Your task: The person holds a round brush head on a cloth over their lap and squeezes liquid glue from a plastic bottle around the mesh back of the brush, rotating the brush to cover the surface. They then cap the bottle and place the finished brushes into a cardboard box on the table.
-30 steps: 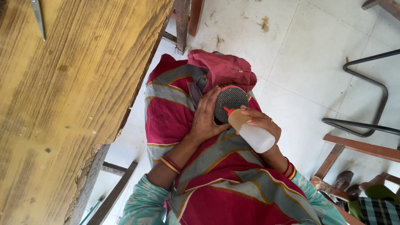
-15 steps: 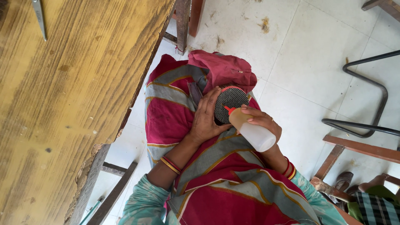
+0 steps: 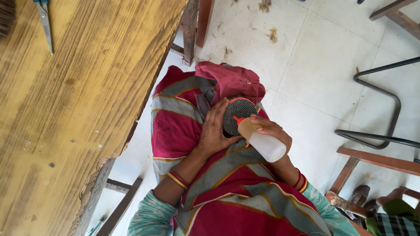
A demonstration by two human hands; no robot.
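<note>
Lying near the top left corner of the worn yellow wooden table (image 3: pixel 83 109), a pair of scissors (image 3: pixel 45 22) with a teal handle sits well away from the hands, apparently put aside. To the right of the table edge, the person's lap is covered in red and grey striped cloth (image 3: pixel 179 126), which serves as a soft rest for the work. The left hand (image 3: pixel 214 131) curls its fingers around the side of a round black disc with a perforated mesh face (image 3: pixel 238 114), pressing it against the lap so the face stays turned up and steady. Just to the right, the right hand (image 3: pixel 271 133) is wrapped closed around a translucent squeeze bottle (image 3: pixel 262 142), tilted so its red nozzle (image 3: pixel 237 119) touches the mesh. Farther right on the white tiled floor (image 3: pixel 315 65), a black metal chair frame (image 3: pixel 385 105) stands well apart.
</note>
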